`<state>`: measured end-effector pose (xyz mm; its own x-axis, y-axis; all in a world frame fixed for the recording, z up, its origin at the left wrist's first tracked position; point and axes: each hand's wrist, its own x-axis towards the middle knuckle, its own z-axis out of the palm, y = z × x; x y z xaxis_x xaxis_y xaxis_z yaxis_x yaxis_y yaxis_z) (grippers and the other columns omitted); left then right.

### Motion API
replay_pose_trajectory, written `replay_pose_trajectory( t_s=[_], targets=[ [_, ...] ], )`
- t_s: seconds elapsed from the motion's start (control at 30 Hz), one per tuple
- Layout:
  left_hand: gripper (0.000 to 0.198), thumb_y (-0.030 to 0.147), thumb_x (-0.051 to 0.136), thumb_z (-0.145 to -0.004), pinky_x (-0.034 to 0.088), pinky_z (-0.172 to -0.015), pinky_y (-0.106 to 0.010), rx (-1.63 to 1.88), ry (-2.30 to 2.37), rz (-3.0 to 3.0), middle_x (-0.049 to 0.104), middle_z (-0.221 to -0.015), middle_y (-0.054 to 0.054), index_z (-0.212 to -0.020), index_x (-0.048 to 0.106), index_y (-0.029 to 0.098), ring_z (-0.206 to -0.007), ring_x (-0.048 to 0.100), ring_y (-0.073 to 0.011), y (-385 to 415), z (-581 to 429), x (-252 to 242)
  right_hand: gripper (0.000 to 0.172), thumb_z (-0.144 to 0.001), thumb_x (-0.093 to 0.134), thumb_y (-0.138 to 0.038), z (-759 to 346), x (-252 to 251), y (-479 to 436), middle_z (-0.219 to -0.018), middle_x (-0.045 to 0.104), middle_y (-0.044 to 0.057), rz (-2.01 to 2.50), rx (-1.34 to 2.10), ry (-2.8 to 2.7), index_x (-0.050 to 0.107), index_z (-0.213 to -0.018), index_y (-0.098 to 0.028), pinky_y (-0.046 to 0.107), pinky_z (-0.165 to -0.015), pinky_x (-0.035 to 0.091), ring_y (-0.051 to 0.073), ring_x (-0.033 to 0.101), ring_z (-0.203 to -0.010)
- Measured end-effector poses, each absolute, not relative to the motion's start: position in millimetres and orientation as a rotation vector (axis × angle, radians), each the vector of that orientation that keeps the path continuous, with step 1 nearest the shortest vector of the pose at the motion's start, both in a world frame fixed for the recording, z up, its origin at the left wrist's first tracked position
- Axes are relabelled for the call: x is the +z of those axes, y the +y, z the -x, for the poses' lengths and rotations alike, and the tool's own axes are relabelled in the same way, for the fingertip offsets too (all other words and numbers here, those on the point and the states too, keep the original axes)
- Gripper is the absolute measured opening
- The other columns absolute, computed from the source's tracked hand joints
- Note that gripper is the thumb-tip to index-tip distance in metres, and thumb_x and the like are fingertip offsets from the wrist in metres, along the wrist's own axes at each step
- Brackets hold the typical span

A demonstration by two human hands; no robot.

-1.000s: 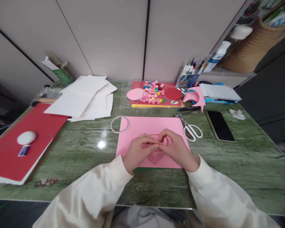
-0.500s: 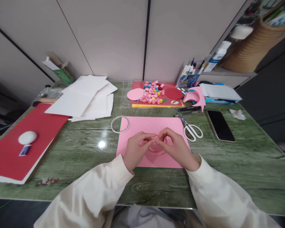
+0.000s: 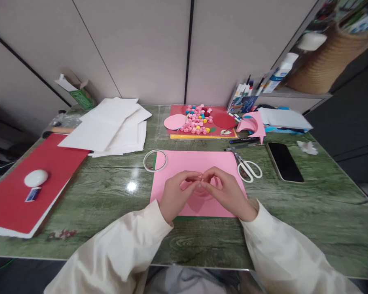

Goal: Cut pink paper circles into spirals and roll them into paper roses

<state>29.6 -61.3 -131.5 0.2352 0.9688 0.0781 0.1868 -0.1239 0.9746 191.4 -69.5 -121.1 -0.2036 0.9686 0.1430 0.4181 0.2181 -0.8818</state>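
Over a pink sheet of paper, my left hand and my right hand meet, fingertips nearly touching. Both thumbs and forefingers pinch a thin pink paper strip, which hangs in curved loops below and behind the fingers. Its pinched part is mostly hidden, and pink against pink makes its outline hard to follow. A roll of white tape lies across the sheet's upper left corner. White-handled scissors rest at its right edge.
Behind are pink paper rolls on red paper, beside a pink cutout. A phone lies right; white sheets lie left. On red card sit a white egg-shaped object and a small tube.
My fingertips have shifted slightly around the pink paper strip, and my right hand has dipped a little. The things on the table stay where they were.
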Motion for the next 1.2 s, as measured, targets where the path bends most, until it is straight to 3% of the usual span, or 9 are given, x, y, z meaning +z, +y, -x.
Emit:
replay_pose_trajectory(
  t_s=[0.37, 0.6, 0.77, 0.93, 1.2],
  targets=[
    [0.017, 0.018, 0.056, -0.079, 0.047, -0.084, -0.026, 1.022, 1.105, -1.565, 0.068, -0.093, -0.002, -0.094, 0.064, 0.019, -0.089, 0.062, -0.0143, -64.4, -29.8, -133.9, 0.006, -0.081, 0.059, -0.017, -194.6, -125.9, -68.4, -0.078, 0.060, -0.001, 1.336, 0.761, -1.857, 0.056, -0.085, -0.021, 0.029, -0.073, 0.042, 0.015, 0.056, -0.076],
    [0.017, 0.015, 0.057, -0.077, 0.047, -0.082, -0.029, 1.031, 1.053, -1.389, 0.067, -0.091, -0.005, -0.092, 0.063, 0.017, -0.087, 0.062, -0.0156, -63.0, -31.3, -134.6, 0.008, -0.081, 0.060, -0.021, -195.2, -134.2, -67.8, -0.080, 0.059, 0.002, 1.316, 0.363, -2.052, 0.057, -0.089, -0.021, 0.032, -0.074, 0.041, 0.017, 0.055, -0.079],
    [0.030, 0.013, 0.061, -0.072, 0.044, -0.084, -0.033, 0.998, 0.879, -1.029, 0.066, -0.096, -0.007, -0.101, 0.056, 0.017, -0.094, 0.059, -0.0188, -64.0, -30.5, -128.0, 0.023, -0.084, 0.055, -0.017, -198.1, -141.5, -67.2, -0.099, 0.059, 0.008, 1.257, 0.059, -2.147, 0.057, -0.106, -0.022, 0.037, -0.080, 0.042, 0.020, 0.055, -0.090],
    [0.044, 0.010, 0.060, -0.070, 0.038, -0.089, -0.035, 0.939, 0.709, -0.709, 0.067, -0.095, -0.007, -0.112, 0.051, 0.018, -0.094, 0.059, -0.0191, -63.2, -26.8, -127.7, 0.036, -0.085, 0.051, -0.010, -201.9, -145.7, -68.1, -0.114, 0.056, 0.009, 1.193, 0.002, -2.165, 0.053, -0.117, -0.026, 0.038, -0.080, 0.045, 0.018, 0.055, -0.088],
    [0.052, 0.006, 0.055, -0.072, 0.035, -0.093, -0.035, 0.926, 0.617, -0.563, 0.063, -0.106, -0.009, -0.121, 0.043, 0.018, -0.100, 0.056, -0.0186, -63.4, -27.5, -129.2, 0.024, -0.084, 0.053, -0.012, -196.1, -143.2, -71.1, -0.101, 0.057, 0.008, 1.176, 0.064, -1.968, 0.061, -0.102, -0.026, 0.038, -0.077, 0.050, 0.020, 0.055, -0.095]
  ],
)
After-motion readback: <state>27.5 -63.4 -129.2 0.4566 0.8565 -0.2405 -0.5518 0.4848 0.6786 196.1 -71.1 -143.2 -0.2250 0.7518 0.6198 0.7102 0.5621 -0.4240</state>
